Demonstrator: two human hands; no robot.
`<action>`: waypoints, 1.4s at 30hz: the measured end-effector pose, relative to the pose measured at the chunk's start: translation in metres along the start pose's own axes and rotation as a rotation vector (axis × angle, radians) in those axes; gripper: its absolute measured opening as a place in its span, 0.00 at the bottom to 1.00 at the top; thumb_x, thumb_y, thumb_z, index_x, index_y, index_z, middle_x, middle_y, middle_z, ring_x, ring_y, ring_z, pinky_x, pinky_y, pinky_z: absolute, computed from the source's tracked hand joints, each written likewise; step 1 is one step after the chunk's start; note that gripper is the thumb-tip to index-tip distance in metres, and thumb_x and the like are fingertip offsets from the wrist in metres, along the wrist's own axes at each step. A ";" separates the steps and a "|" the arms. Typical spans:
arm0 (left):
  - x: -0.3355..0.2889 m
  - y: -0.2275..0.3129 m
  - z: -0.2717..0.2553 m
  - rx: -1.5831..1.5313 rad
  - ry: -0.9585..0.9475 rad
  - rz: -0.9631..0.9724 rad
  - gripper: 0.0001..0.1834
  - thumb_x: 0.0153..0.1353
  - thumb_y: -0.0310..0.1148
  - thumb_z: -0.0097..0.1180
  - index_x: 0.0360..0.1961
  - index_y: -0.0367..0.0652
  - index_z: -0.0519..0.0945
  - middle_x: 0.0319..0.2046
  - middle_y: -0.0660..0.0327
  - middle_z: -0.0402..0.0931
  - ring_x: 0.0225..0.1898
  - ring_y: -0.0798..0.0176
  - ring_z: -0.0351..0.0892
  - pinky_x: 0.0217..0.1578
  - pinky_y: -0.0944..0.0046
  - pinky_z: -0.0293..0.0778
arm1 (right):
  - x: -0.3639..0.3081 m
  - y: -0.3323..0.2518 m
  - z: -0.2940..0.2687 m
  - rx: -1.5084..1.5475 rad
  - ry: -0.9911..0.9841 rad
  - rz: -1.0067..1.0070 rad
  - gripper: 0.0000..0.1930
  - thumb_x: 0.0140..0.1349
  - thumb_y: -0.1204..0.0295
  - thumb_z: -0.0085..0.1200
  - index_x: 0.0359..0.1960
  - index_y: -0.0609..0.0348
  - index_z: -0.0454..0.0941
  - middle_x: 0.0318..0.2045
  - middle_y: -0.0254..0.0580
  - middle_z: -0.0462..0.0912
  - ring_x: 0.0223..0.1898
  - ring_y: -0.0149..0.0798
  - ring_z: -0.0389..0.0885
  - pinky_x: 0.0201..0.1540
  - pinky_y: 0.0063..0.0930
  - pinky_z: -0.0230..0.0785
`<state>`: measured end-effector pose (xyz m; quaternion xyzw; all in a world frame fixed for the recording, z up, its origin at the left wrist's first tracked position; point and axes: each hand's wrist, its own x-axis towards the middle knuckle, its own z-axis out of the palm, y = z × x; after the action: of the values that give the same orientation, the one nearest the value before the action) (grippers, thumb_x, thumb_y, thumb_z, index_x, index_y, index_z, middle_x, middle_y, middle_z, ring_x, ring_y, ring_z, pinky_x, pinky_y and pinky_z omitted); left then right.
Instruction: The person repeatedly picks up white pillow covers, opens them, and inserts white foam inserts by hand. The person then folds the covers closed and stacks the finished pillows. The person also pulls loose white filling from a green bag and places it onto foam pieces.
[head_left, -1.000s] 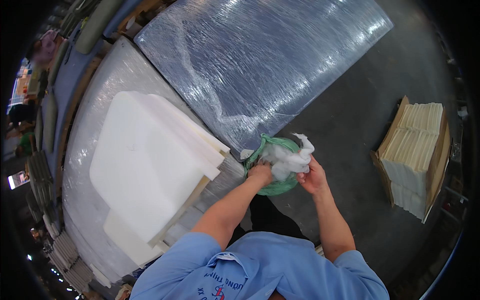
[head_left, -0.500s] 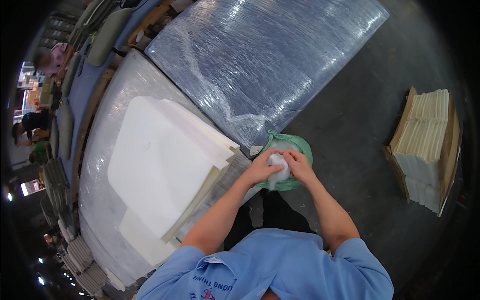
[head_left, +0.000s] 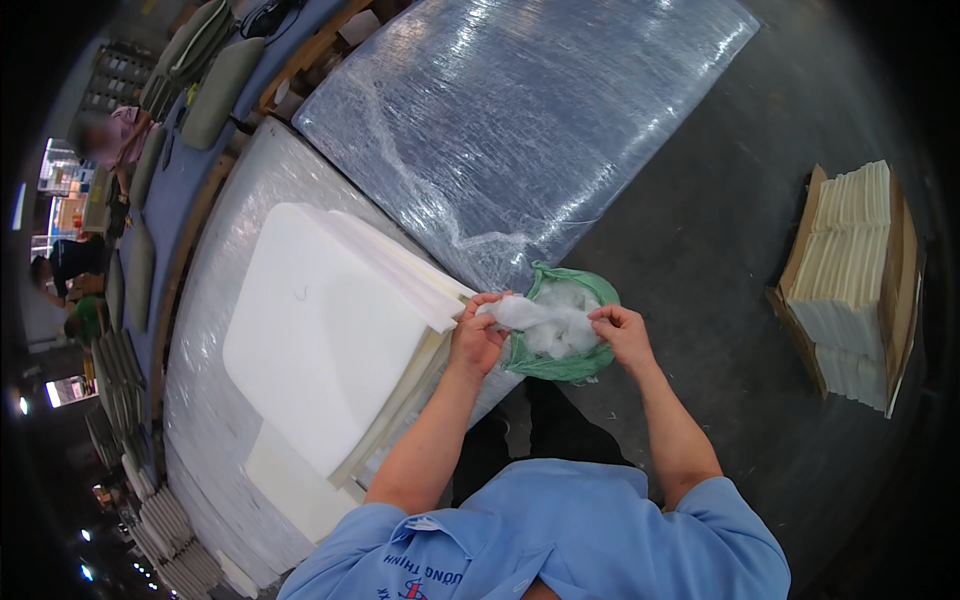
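A tuft of white fibre stuffing (head_left: 518, 312) is stretched out over a green bag (head_left: 572, 372). My left hand (head_left: 478, 338) grips the tuft's left end, beside the corner of the stacked white foam sheets (head_left: 320, 320). At the bag's right side, my right hand (head_left: 622, 332) is closed in a pinch on a wisp of the same stuffing. More loose white stuffing fills the mouth of the bag beneath my hands.
A large plastic-wrapped block (head_left: 520, 130) lies ahead, and another wrapped block (head_left: 225, 260) bears the foam sheets. To the right, a cardboard box (head_left: 800, 265) holds many upright cream sheets. Several people work beyond a blue table (head_left: 185, 215) at far left.
My hands were close together around a ball of stuffing. They have moved apart, the left one leftward and the right one rightward, drawing the stuffing out between them.
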<state>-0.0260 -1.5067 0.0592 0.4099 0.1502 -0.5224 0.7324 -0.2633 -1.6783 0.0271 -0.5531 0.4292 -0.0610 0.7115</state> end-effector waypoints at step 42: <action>0.161 -0.104 -0.019 2.135 -0.241 -0.403 0.26 0.67 0.30 0.47 0.67 0.39 0.73 0.69 0.48 0.69 0.70 0.48 0.70 0.67 0.50 0.68 | -0.077 -0.001 0.046 -1.272 -0.256 -0.166 0.05 0.60 0.74 0.57 0.36 0.56 0.83 0.38 0.42 0.82 0.39 0.52 0.81 0.46 0.46 0.76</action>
<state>-0.0490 -1.6078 -0.1031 0.7479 -0.3886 -0.5307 -0.0895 -0.2796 -1.6017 0.0702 -0.9002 0.2493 0.2166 0.2838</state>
